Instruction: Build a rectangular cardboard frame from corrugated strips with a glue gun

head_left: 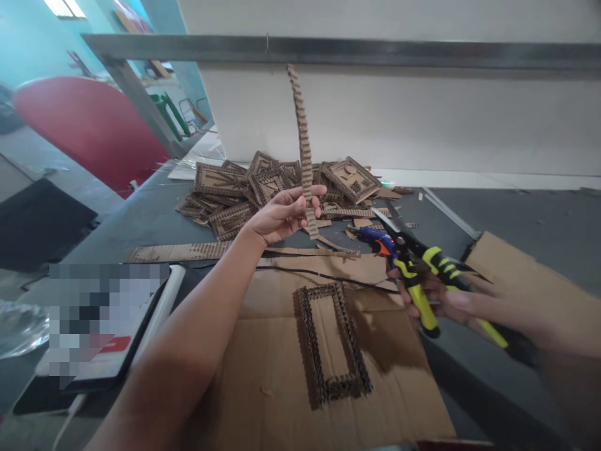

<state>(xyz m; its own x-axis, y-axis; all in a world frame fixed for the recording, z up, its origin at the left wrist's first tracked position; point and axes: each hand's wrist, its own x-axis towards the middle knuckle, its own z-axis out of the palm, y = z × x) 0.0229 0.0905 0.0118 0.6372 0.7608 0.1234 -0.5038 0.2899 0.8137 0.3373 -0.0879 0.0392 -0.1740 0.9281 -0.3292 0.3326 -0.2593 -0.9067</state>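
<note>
Between thumb and fingers, my left hand [288,213] pinches a long corrugated cardboard strip [303,125] near its lower end; the strip stands nearly upright. My right hand [451,297] is wrapped round the yellow-and-black handles of a pair of snips [434,263], whose blades are parted and point up and left, apart from the strip. Behind the snips lies a blue glue gun [375,237] with an orange trigger, partly hidden. Below the hands, a small rectangular cardboard frame [328,341] with corrugated edging rests on a flat cardboard sheet [263,376].
A pile of framed cardboard pieces [230,181] sits at the back, with loose strips and scraps around it. A black cable [300,270] crosses the sheet. At left is a tablet [107,338]; at right, a cardboard piece [530,282]. A metal bar [357,51] runs across the back.
</note>
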